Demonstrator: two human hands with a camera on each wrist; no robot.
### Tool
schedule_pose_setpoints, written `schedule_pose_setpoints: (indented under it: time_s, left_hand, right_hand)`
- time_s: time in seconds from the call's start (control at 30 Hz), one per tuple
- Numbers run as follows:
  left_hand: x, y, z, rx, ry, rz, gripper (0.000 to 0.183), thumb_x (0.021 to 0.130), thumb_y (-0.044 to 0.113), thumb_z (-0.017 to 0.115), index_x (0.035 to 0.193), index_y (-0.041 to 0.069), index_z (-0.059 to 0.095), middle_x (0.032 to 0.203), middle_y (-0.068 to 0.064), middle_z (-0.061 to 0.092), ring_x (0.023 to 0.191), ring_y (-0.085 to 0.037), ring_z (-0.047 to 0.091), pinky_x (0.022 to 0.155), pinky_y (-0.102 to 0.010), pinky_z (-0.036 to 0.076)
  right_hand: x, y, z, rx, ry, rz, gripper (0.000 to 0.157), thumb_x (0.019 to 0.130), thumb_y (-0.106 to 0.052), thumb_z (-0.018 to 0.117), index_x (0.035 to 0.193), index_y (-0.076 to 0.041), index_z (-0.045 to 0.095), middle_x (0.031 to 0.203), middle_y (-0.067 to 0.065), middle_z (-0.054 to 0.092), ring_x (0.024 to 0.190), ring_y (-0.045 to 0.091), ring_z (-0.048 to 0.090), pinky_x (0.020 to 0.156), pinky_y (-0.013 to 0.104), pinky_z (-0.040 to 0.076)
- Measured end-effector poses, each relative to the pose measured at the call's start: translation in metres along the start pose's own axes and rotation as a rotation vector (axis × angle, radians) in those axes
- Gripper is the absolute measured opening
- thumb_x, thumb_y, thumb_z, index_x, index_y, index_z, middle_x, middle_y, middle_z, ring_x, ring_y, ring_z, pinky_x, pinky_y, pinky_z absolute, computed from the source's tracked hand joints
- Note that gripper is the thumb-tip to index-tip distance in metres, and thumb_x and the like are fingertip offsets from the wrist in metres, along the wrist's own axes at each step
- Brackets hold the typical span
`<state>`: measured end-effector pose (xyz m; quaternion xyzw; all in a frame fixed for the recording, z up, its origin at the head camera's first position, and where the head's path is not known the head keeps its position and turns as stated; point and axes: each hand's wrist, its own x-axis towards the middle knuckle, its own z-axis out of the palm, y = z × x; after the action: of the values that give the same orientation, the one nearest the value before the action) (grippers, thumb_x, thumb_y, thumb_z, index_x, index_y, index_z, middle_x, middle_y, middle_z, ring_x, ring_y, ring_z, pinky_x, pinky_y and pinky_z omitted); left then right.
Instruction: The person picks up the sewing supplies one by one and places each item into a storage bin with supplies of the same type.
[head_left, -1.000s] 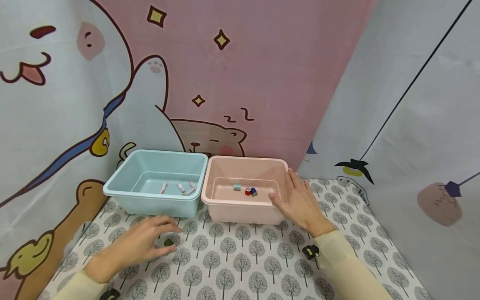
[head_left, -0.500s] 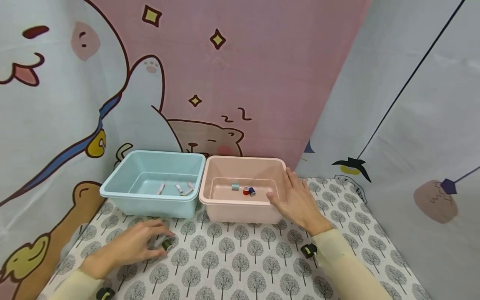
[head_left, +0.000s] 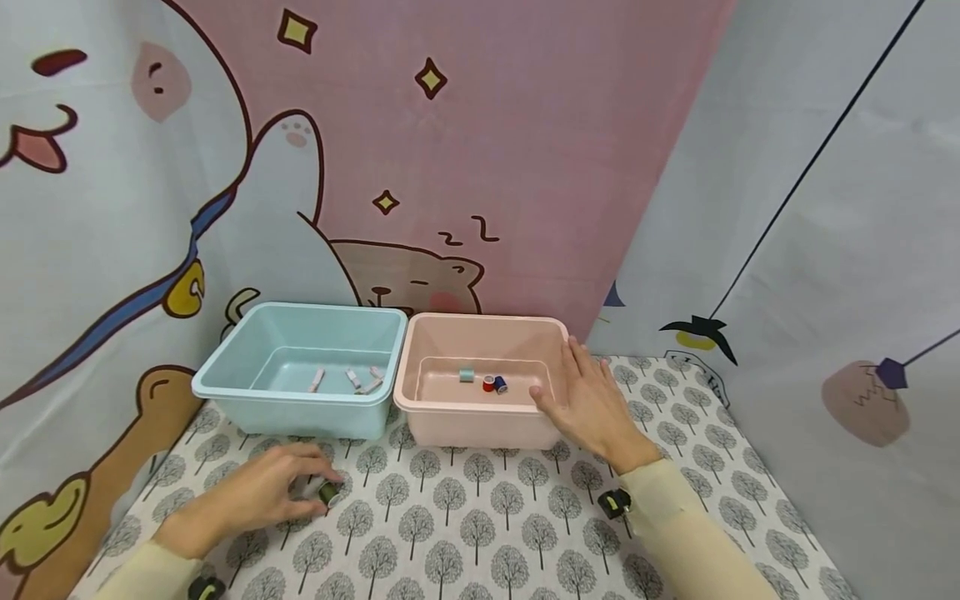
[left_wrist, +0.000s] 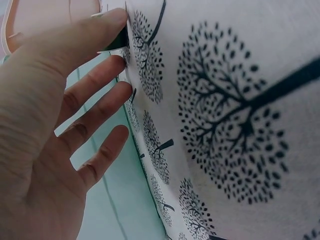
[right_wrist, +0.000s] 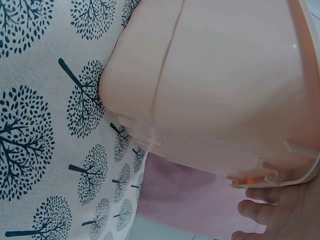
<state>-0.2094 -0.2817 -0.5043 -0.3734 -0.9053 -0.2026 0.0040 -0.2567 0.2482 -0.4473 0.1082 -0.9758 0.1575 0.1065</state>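
In the head view my left hand pinches a small dark green thread spool between thumb and forefinger, close over the tree-print cloth. From the left wrist view the green spool shows under the thumb tip; the forefinger is hidden behind the thumb, and the other fingers are spread. My right hand rests on the right rim of a pink bin, fingers straight along the outside and thumb over the inside. Inside this bin lie a light blue spool, a red spool and a dark blue spool.
Against the pink bin's left side stands a light blue bin with several small pale pieces on its floor. Both bins stand near the back of the cloth-covered table. A printed curtain hangs behind.
My left thumb and forefinger have closed in on the green spool, which has tilted a little. The right hand has stayed on the pink bin's rim. The whole view has shifted slightly.
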Motion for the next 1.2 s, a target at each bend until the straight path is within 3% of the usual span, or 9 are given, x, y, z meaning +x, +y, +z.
schedule_pose_setpoints:
  time_s: [0.13, 0.3, 0.47, 0.8, 1.2]
  left_hand:
    - [0.001, 0.000, 0.000, 0.031, 0.009, 0.013, 0.035, 0.091, 0.038, 0.100, 0.124, 0.034, 0.089, 0.120, 0.018, 0.081, 0.103, -0.001, 0.072, 0.091, -0.039, 0.070]
    - [0.003, 0.002, -0.001, 0.041, 0.010, -0.008, 0.031, 0.090, 0.038, 0.101, 0.119, 0.035, 0.089, 0.120, 0.020, 0.081, 0.109, -0.008, 0.078, 0.096, -0.045, 0.071]
    - [0.006, 0.004, -0.002, 0.043, 0.009, -0.018, 0.030, 0.089, 0.036, 0.102, 0.116, 0.033, 0.089, 0.118, 0.019, 0.082, 0.106, -0.008, 0.079, 0.094, -0.042, 0.072]
    - [0.012, 0.009, -0.002, -0.002, 0.057, 0.033, 0.028, 0.089, 0.026, 0.103, 0.110, 0.030, 0.086, 0.108, 0.019, 0.081, 0.093, -0.003, 0.076, 0.083, -0.034, 0.070]
    - [0.022, 0.026, -0.009, 0.057, 0.081, 0.008, 0.030, 0.091, 0.030, 0.101, 0.117, 0.028, 0.086, 0.108, 0.019, 0.081, 0.096, -0.003, 0.077, 0.086, -0.034, 0.071]
  right_hand:
    - [0.000, 0.000, -0.001, 0.012, 0.001, -0.002, 0.108, 0.114, -0.073, 0.049, 0.185, 0.003, 0.019, 0.195, 0.025, 0.015, 0.181, 0.051, 0.021, 0.147, 0.073, 0.012]
    - [0.001, 0.000, -0.001, 0.017, 0.000, -0.006, 0.109, 0.114, -0.076, 0.046, 0.185, 0.003, 0.018, 0.196, 0.025, 0.015, 0.181, 0.051, 0.021, 0.148, 0.072, 0.013]
    - [0.002, 0.002, -0.001, 0.015, 0.002, -0.005, 0.111, 0.114, -0.077, 0.045, 0.185, 0.002, 0.016, 0.196, 0.024, 0.015, 0.182, 0.051, 0.021, 0.148, 0.072, 0.013]
    - [0.000, 0.002, 0.000, 0.017, 0.006, -0.006, 0.112, 0.113, -0.078, 0.046, 0.185, 0.003, 0.018, 0.195, 0.025, 0.016, 0.181, 0.051, 0.022, 0.148, 0.071, 0.014]
    - [0.001, 0.002, 0.000, 0.011, 0.006, -0.002, 0.112, 0.113, -0.078, 0.046, 0.185, 0.003, 0.017, 0.195, 0.025, 0.016, 0.181, 0.051, 0.022, 0.148, 0.071, 0.014]
